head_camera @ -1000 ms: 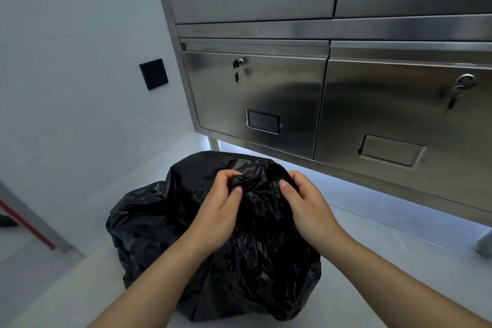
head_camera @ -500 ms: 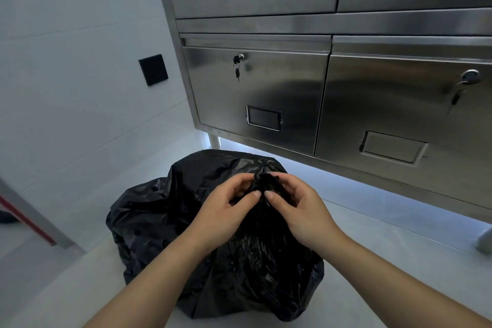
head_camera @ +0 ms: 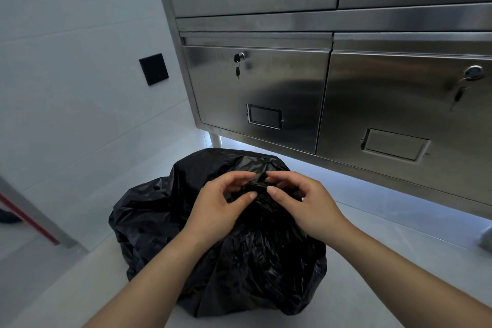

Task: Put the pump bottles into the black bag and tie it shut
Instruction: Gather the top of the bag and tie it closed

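A bulging black bag (head_camera: 165, 216) sits on the pale floor in front of me. Its top is gathered into a crumpled bunch between my hands. My left hand (head_camera: 221, 210) pinches the bunched plastic from the left, fingers curled over it. From the right, my right hand (head_camera: 306, 205) holds the same bunch, its fingertips meeting the left ones. No pump bottles are visible; whatever the bag holds is hidden by the plastic.
A stainless steel cabinet (head_camera: 266, 93) with locked drawers and hanging keys (head_camera: 237, 66) stands just behind the bag, raised on short legs. A white tiled wall with a black switch plate (head_camera: 154, 69) is at the left. A doorway frame (head_camera: 32, 216) is at lower left.
My hands have come together from either side of the bag's mouth to its top centre, bunching the plastic there. The bag itself has stayed in place.
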A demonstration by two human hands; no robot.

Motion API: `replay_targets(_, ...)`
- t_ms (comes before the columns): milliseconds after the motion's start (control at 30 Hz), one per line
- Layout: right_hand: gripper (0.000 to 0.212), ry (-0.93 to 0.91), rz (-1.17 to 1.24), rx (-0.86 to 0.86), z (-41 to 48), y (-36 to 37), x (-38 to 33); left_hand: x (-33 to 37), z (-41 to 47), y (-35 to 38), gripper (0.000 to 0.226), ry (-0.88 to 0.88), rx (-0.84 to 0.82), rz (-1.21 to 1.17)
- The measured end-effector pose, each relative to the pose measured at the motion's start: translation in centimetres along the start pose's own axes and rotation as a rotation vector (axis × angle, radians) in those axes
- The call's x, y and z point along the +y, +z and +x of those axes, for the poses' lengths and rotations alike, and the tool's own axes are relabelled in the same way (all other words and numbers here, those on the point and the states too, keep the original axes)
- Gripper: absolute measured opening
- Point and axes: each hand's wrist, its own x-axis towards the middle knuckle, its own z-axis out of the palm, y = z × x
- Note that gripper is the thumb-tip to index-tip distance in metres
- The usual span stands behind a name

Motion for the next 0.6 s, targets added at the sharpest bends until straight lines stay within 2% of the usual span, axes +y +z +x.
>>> replay_targets(200, 0.028, 0.046, -0.005, -0.146, 0.0, 1.1, 0.1, -0.5, -0.3, -0.1, 0.046, 0.002, -0.028, -0.111)
replay_targets(300, 0.012, 0.049, 0.016, -0.149, -0.1, 1.6, 0.4, -0.9, -0.5, 0.0, 0.048, -0.017, -0.071, -0.115)
replay_targets(500, 0.004, 0.064, -0.018, -0.004, 0.0, 1.6, 1.1, -2.1, -0.4, 0.1, 0.025, -0.160, -0.054, 0.009)
replay_targets(600, 0.005, 0.034, -0.313, 0.027, 0.1, 1.7, 2.1, -2.9, -0.4, 0.7, 0.013, -0.210, -0.049, -0.018)
